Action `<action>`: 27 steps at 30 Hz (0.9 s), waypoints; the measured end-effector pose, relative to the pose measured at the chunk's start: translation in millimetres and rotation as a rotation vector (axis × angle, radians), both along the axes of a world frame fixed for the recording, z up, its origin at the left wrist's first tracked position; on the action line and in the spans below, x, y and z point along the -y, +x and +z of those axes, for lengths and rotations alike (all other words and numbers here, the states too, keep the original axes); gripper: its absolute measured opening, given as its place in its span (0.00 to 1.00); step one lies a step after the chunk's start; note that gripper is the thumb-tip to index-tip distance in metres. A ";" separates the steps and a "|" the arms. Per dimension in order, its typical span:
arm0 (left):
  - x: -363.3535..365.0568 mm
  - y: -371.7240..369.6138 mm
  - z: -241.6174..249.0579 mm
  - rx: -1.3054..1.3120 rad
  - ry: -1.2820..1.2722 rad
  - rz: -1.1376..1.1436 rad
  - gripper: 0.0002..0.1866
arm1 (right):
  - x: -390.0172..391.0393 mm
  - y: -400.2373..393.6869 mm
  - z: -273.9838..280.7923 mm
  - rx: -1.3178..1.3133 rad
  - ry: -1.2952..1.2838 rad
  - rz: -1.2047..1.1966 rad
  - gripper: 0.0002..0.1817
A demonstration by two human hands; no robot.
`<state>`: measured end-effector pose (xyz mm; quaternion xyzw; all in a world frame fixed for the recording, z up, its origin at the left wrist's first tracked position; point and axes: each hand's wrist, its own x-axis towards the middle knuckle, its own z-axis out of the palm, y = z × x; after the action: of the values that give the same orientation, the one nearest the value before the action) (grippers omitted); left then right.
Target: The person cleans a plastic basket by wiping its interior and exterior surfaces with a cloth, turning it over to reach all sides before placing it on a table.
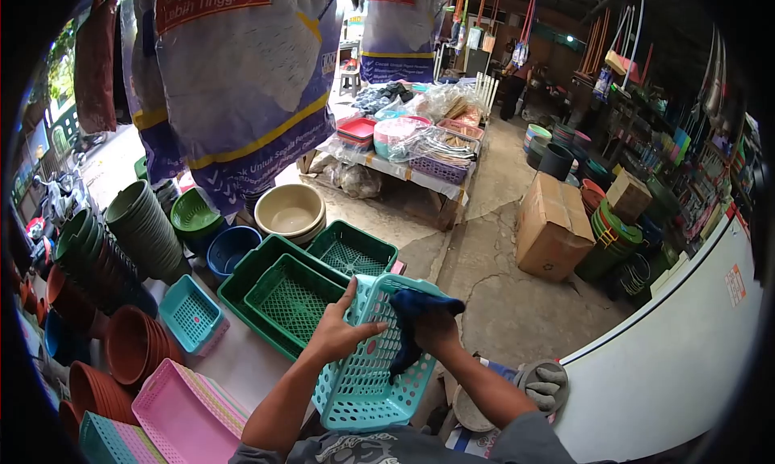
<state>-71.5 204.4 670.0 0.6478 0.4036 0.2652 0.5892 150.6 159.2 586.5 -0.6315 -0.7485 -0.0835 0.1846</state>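
A light turquoise perforated plastic basket [375, 387] is tilted up in front of my body. My left hand [343, 328] grips its left side wall, with the thumb over the wall and the index finger stretched up along the rim. My right hand [436, 332] holds a dark blue cloth [425, 304] against the basket's inside near the upper right wall. The cloth hangs down into the basket. Just beyond the basket lie nested dark green baskets [295, 294] and another green basket [351, 250].
Pink baskets [190, 407], brown pots [136, 347], a small turquoise basket [194, 311] and a beige basin [289, 210] stand to the left. A cardboard box [555, 226] is on the floor ahead right, near a white surface [662, 359]. Large printed bags [250, 77] hang overhead.
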 end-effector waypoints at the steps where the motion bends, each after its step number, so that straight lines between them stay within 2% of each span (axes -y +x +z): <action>1: 0.9 4.0 0.6 -0.027 0.070 0.005 0.54 | 7.3 0.2 -15.3 0.117 0.011 -0.035 0.31; 2: 2.3 6.3 -2.4 -0.020 0.066 0.009 0.54 | 17.1 -4.8 -24.5 0.125 0.007 -0.031 0.31; 4: 5.0 10.5 -13.5 -0.307 0.323 0.086 0.54 | 34.6 -18.4 -42.0 0.152 -0.248 -0.205 0.35; 5: 5.0 11.0 -20.1 -0.221 0.189 0.037 0.53 | 38.6 -22.5 -45.9 0.027 -0.333 -0.205 0.40; 6: 3.1 11.4 -28.0 -0.223 0.186 0.033 0.53 | 41.2 -20.9 -47.2 0.025 -0.338 -0.208 0.40; 8: 1.9 10.6 -42.2 -0.063 0.193 0.043 0.53 | 51.1 -23.7 -39.4 -0.016 -0.184 -0.353 0.40; 9: 13.3 13.2 -8.0 -0.084 0.141 0.039 0.52 | 51.7 -26.2 -32.1 -0.031 -0.113 -0.375 0.34; 10: 14.9 14.5 -11.9 -0.090 0.134 0.026 0.52 | 55.9 -30.3 -32.8 -0.036 -0.122 -0.388 0.34; 12: 13.1 23.2 -26.6 -0.230 0.473 0.085 0.52 | 58.1 -37.3 -32.5 0.023 -0.276 -0.222 0.25; 13: 1.2 25.8 -51.1 -0.068 0.468 0.140 0.53 | 63.8 -40.6 -45.3 -0.037 -0.373 -0.099 0.19; 14: -5.9 24.2 -48.2 0.065 0.340 0.155 0.53 | 70.6 -42.8 -58.1 -0.036 -0.367 -0.104 0.19; 16: -7.4 17.5 -31.9 -0.009 0.280 0.089 0.53 | 80.0 -49.1 -76.7 -0.116 -0.406 0.069 0.17; 17: -6.8 16.4 -30.0 -0.013 0.277 0.093 0.53 | 73.8 -49.8 -61.5 -0.059 -0.538 -0.058 0.20; 18: -4.5 16.0 -29.5 0.029 0.284 0.118 0.53 | 70.4 -50.6 -49.2 -0.089 -0.432 -0.216 0.20; 20: -2.7 15.8 -26.8 0.063 0.287 0.146 0.53 | 68.9 -43.2 -39.6 0.020 -0.036 -0.270 0.19; 22: -1.1 16.9 -23.1 0.184 0.285 0.211 0.53 | 71.8 -50.7 -43.7 0.011 0.020 -0.248 0.17; 24: 1.6 16.0 -22.5 0.266 0.364 0.267 0.53 | 73.2 -63.8 -56.2 -0.214 -0.327 -0.165 0.15; 26: 2.1 10.2 -31.1 0.330 0.386 0.241 0.53 | 73.5 -72.5 -46.7 -0.272 -0.326 -0.146 0.14; 27: 5.0 9.1 -35.0 0.324 0.457 0.259 0.51 | 71.0 -75.8 -41.3 -0.584 -0.428 -0.017 0.16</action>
<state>-62.4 199.4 635.0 0.6561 0.3133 0.5217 0.4462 74.8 88.1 545.2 -0.6592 -0.6594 0.2573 0.2537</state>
